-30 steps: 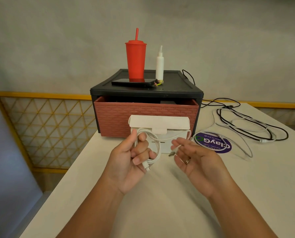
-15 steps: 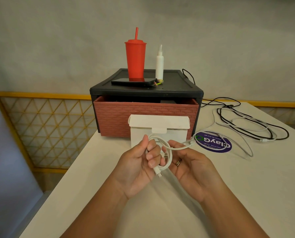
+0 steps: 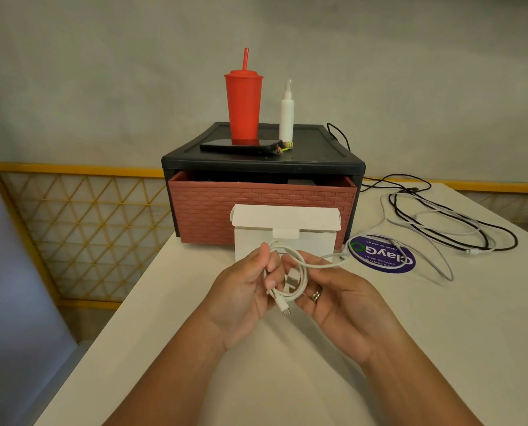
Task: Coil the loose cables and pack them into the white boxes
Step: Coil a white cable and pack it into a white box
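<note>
A white cable [image 3: 299, 265] is wound into a small coil between my two hands, above the table's middle. My left hand [image 3: 244, 290] pinches the coil's left side, with one small plug hanging below its fingers. My right hand [image 3: 339, 296], wearing a ring, supports the coil from the right, and a short tail runs off over its fingers. Just behind the hands stands a white box [image 3: 287, 238] with its lid flap raised. Loose black and grey cables [image 3: 441, 226] lie tangled at the table's right.
A black drawer unit [image 3: 262, 186] with a brick-patterned red drawer stands behind the box, carrying a red tumbler [image 3: 243, 106], a white bottle [image 3: 286, 115] and a phone [image 3: 241, 146]. A purple round sticker [image 3: 382, 256] lies to the right. The table's left edge drops off.
My right hand has closed in on the left hand, bringing the cable's free end round into the coil. The coil is now tighter and held by both hands.
</note>
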